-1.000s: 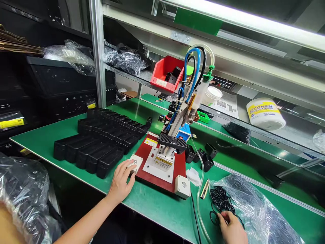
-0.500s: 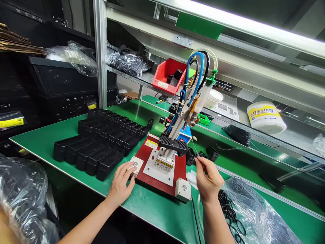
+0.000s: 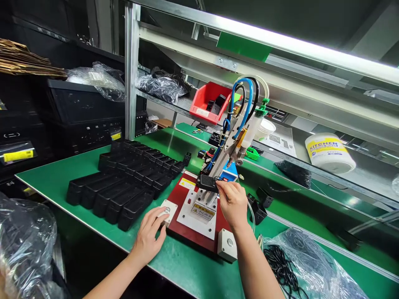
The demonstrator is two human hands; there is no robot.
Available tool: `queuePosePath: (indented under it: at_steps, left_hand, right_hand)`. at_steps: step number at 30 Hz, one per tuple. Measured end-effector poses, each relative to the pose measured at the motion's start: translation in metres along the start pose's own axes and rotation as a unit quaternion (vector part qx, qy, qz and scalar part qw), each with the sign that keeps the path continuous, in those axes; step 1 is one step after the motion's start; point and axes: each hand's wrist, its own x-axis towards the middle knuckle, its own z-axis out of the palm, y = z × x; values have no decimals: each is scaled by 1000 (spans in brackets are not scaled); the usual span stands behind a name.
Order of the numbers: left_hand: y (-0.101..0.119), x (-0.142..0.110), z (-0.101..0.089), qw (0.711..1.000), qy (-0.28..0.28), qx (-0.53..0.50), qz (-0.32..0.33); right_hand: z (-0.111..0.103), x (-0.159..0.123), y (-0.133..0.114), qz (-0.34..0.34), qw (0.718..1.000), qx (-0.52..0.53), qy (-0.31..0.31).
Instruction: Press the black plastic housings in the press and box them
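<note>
My left hand (image 3: 150, 232) lies with its fingers stretched over the round button of the left white button box (image 3: 169, 212), on the red base (image 3: 177, 189) of a small press (image 3: 238, 137). A black plastic part (image 3: 206, 182) sits on the fixture in the press. At its right end my right hand (image 3: 232, 203) pinches a thin black rubber ring, mostly hidden by the fingers. To the right, a pile of black rubber rings (image 3: 280, 265) lies on a clear plastic bag (image 3: 321, 261). The right button box (image 3: 227, 244) stands beside my right forearm.
Rows of long black housings (image 3: 115, 195) cover the left of the green table (image 3: 187, 265). Several small black parts (image 3: 260, 207) stand behind my right hand. On the shelf are a red bin (image 3: 207, 101) and a white wipes tub (image 3: 330, 153). A clear air hose (image 3: 252, 214) runs nearby.
My right hand has moved from the ring pile up and left to the black part on the press. The left hand has stayed on its button box. The view has shifted slightly.
</note>
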Motion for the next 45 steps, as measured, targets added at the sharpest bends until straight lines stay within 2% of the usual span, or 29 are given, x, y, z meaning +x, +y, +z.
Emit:
queuePosePath:
  at_steps: [5, 13, 18, 20, 25, 33, 36, 39, 45]
  left_hand:
    - [0, 0, 0, 1000, 3, -5, -5]
    - [0, 0, -1, 1000, -4, -12, -10]
    - [1, 1, -1, 1000, 1, -9, -9]
    - [1, 1, -1, 1000, -1, -8, -8]
    - [0, 0, 0, 1000, -6, -8, -9]
    - [1, 1, -1, 1000, 1, -5, -6]
    - [1, 1, -1, 1000, -1, -3, -6]
    - [1, 0, -1, 1000, 1, 5, -3]
    - [2, -2, 0, 999, 4, 45, 9]
  right_hand:
    - [0, 1, -1, -20, 999, 20, -26]
    - [2, -2, -2, -6, 999, -34, 9]
    - [3, 0, -5, -31, 992, -51, -112]
    - [4, 0, -5, -28, 989, -50, -134]
    - [7, -6, -3, -14, 993, -43, -106]
    - [6, -14, -4, -19, 992, -53, -116]
    - [6, -29, -2, 12, 999, -21, -49]
    - [2, -59, 1, 74, 997, 1, 17]
    - [-17, -144, 11, 127, 991, -27, -43]
